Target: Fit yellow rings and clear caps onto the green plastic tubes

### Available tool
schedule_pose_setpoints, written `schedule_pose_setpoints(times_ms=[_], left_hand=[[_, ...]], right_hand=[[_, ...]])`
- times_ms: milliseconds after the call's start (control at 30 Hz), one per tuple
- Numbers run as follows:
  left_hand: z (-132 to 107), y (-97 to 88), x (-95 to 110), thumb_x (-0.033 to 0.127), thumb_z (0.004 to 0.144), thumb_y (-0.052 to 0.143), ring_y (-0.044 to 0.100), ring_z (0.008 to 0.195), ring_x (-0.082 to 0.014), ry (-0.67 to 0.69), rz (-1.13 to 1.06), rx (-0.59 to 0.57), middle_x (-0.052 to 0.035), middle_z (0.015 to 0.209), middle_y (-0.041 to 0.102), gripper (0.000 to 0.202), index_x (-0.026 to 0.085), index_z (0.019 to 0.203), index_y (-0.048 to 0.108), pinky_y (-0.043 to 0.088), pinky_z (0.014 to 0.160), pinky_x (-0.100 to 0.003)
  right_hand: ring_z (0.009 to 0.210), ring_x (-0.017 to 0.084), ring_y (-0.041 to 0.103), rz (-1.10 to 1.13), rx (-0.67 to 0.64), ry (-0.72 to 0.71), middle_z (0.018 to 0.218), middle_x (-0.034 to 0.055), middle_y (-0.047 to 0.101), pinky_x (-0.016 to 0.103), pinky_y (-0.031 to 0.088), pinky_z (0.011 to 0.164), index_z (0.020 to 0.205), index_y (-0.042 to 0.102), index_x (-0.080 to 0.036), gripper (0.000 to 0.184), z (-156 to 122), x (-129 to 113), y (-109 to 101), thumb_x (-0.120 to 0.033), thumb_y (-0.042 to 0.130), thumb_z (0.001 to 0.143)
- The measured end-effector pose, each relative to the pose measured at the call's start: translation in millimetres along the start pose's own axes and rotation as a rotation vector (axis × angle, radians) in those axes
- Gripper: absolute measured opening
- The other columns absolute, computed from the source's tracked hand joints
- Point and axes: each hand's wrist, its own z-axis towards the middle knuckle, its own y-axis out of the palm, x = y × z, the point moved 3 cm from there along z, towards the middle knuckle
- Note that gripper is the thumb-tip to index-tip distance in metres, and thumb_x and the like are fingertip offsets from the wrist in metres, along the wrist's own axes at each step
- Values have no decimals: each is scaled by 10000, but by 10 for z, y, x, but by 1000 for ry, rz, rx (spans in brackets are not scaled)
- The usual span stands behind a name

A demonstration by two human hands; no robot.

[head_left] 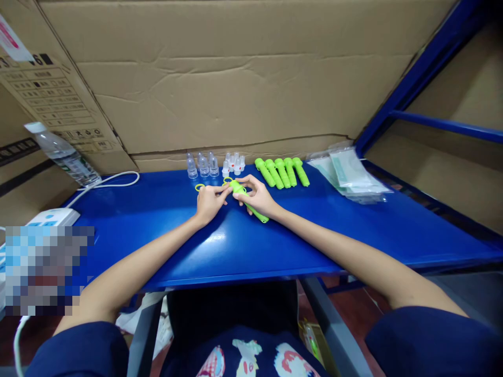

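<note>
The right fingers (251, 181) are closed around a bright green tube (257, 212), while the left fingers (218, 190) meet its wide head; whether they pinch something small there or only press on the head, I cannot tell. The step in hand looks like fine handwork at that wide head, so it seems best to let the right fingers keep the body steady and leave the small adjusting to the left thumb and index fingertip. Pushing straight along the tube's length rather than sideways should keep the head from slipping out of the grip. Elbow room is tight: small white pieces (236, 165) stand just beyond the fingertips, so short, low movements are wiser. The tube itself is opaque and glossy, its broad head at the fingertips and its slimmer body slanting under the right fingers, with the narrow end poking out toward the person, above the blue worktop (157, 235). Five similar green tubes (290, 173) lie in a row beyond and to the right of the right fingers.
</note>
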Motion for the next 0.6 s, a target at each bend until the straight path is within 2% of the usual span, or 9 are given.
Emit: schedule_pose_setpoints(times_ms=[100, 200, 267, 400, 533, 600], left_hand=[[-4, -4, 24, 379, 894, 650, 705, 586, -209, 11, 3, -4, -75, 732, 771, 303, 181, 1090, 770, 517, 639, -301], [-2, 5, 45, 349, 893, 640, 693, 607, -180, 50, -21, -9, -77, 859, 784, 310, 172, 1125, 744, 507, 626, -276], [2, 25, 50, 323, 903, 618, 674, 623, -153, 94, -35, -16, -71, 944, 772, 340, 173, 1198, 697, 505, 651, -262], [13, 64, 32, 311, 939, 560, 611, 648, -132, 180, 15, -20, -71, 922, 700, 387, 161, 1284, 653, 484, 707, -262], [32, 44, 14, 346, 946, 554, 573, 659, -146, 207, 111, -33, -49, 797, 664, 338, 181, 1186, 727, 431, 688, -265], [35, 19, 21, 367, 942, 569, 602, 712, -164, 209, 154, -21, -49, 814, 698, 303, 213, 1121, 758, 417, 729, -280]], right_hand=[[546, 101, 623, -16, -4, 18, 1178, 103, 576, 208, 465, 280, 1273, 465, -191, 695, -7, -31, 0, -405, 784, 694], [544, 87, 602, -63, -14, 56, 1173, 105, 591, 187, 449, 290, 1397, 437, -192, 769, -13, -71, -1, -358, 749, 715], [544, 92, 597, -99, -29, 75, 1096, 95, 629, 176, 438, 299, 1424, 452, -173, 764, -18, -97, 3, -330, 727, 729], [544, 111, 601, -116, -38, 60, 1004, 76, 658, 185, 440, 306, 1409, 484, -161, 733, -25, -123, 13, -300, 720, 729], [474, 96, 570, -102, -24, 65, 961, 55, 663, 206, 439, 286, 1326, 500, -151, 682, -21, -71, 9, -326, 742, 713], [453, 96, 566, -97, -24, 73, 900, 34, 667, 205, 435, 280, 1289, 491, -157, 664, -19, -30, 6, -346, 754, 709]])
